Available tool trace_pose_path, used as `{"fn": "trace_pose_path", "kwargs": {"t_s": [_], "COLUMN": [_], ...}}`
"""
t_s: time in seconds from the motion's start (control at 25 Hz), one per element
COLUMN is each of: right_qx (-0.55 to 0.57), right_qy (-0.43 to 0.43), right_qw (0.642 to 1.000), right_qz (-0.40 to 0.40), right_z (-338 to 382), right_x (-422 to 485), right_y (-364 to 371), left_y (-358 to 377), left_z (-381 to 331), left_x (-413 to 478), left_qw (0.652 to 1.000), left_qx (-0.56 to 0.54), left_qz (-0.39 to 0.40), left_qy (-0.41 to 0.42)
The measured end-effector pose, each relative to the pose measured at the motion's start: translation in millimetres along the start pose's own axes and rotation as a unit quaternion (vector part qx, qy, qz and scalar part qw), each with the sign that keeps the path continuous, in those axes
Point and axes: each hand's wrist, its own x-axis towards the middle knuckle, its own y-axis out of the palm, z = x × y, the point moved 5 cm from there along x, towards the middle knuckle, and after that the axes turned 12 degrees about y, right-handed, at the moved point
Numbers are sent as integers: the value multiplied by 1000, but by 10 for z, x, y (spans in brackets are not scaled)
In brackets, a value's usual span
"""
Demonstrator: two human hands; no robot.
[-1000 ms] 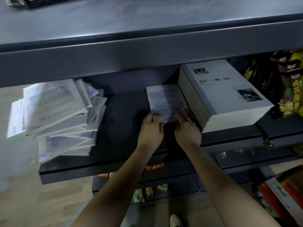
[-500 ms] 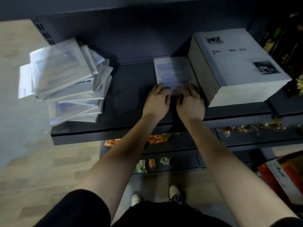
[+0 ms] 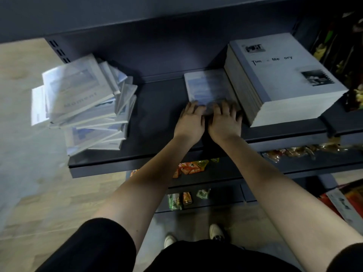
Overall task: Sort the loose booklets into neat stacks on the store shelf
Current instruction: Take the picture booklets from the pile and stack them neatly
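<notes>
Shelf (image 3: 157, 138): dark metal, middle tier.

"Time Memory" stack (image 3: 284, 79): tall, squared, at the right end; likely heavy as a block.

Loose "Moment" booklets (image 3: 84, 103): fanned, skewed heap at the left end, overhanging the shelf's side. Individually thin and probably light and bendable. The covers look glossy, so they are likely to slip; best gripped a few at a time by opposite edges.

Low booklet stack (image 3: 206, 87): mid-shelf, touching the tall stack's side.

Left hand (image 3: 190, 122), right hand (image 3: 225, 122): side by side, fingers extended flat, pressing the low stack's near edge, gripping nothing.
</notes>
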Motion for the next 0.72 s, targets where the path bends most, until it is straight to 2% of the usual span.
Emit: {"fn": "trace_pose_path", "kwargs": {"t_s": [0.08,0.12,0.2,0.32,0.44,0.56,0.72], "right_qx": [8,18,55,114,135,122,46], "right_qy": [-11,-33,-85,-156,-228,-309,-400], "right_qw": [1000,999,993,976,956,936,912], "right_qz": [-12,-26,-63,-100,-123,-114,-74], "right_z": [150,241,453,881,1373,1853,2364], "right_x": [-28,-45,-73,-127,-245,-461,-753], "right_y": [-80,-128,-248,-446,-584,-596,-463], "left_y": [-70,-167,-509,-1113,-1561,-1827,-2039], "left_z": [1,-9,-13,101,324,667,1064], "left_x": [4,-9,-62,-196,-375,-706,-1199], "left_qw": [998,995,985,968,956,954,943], "left_qx": [51,89,143,192,231,246,250], "left_qz": [30,18,-52,-144,-181,-154,-137], "left_qy": [14,32,76,74,28,-70,-173]}}
